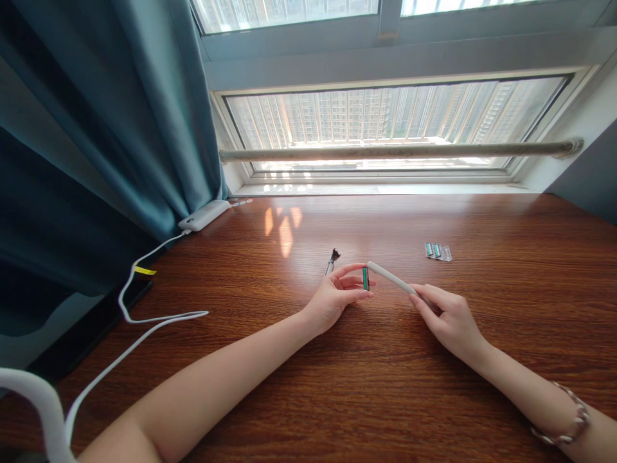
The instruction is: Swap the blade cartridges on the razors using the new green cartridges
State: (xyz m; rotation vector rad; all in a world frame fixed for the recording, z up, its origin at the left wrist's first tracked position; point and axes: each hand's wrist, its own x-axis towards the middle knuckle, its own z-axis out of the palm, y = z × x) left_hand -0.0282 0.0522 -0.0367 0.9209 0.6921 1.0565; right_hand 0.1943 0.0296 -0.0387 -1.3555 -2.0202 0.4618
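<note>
My left hand [332, 299] is closed around a small razor blade cartridge [366, 279] with a green strip and dark edges, held upright between thumb and fingers. My right hand [447, 316] grips a slim, slightly bent white-grey handle [393, 276] by its lower end. The handle's far tip is close to the cartridge and the left index fingertip; whether they touch I cannot tell. Just beyond my left hand lies a razor [330, 262] with a dark head, its lower part hidden by the hand. A clear cartridge tray [446, 253] with two green-striped cartridges lies further back on the right.
All this is on a brown wood-grain table [308, 411]. A white power bank-like block [205, 216] lies at the back left, with a white cable [126, 283] running forward. A blue curtain [159, 116] hangs at the left. A window with a metal rail [400, 152] stands behind.
</note>
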